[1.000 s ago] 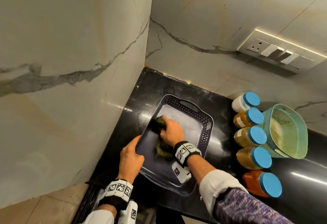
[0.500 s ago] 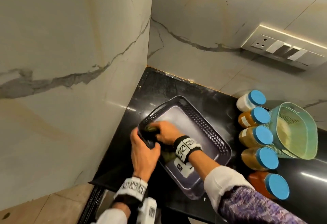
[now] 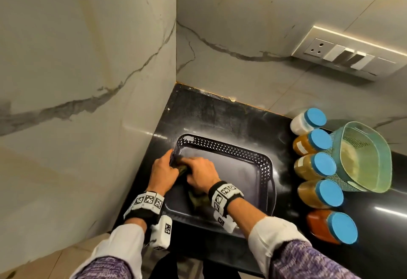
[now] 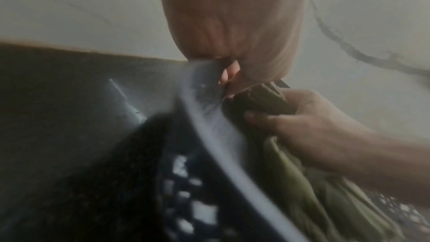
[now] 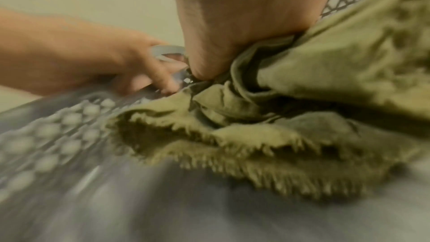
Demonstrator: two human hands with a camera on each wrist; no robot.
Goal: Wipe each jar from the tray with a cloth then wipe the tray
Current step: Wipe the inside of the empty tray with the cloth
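Under right-hand fingers [image 3: 193,164], cloth [image 3: 198,199] meets tray [image 3: 242,153].

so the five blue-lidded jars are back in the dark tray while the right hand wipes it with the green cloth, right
Not quite. The head view shows the five blue-lidded jars standing on the black counter right of the dark perforated tray, not in it. The right hand does wipe it with the green cloth.

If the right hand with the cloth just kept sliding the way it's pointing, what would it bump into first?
Most likely the tray's perforated side wall, right where the left hand grips the rim. The right hand presses the green cloth toward that corner already. Beyond it stands the marble wall.
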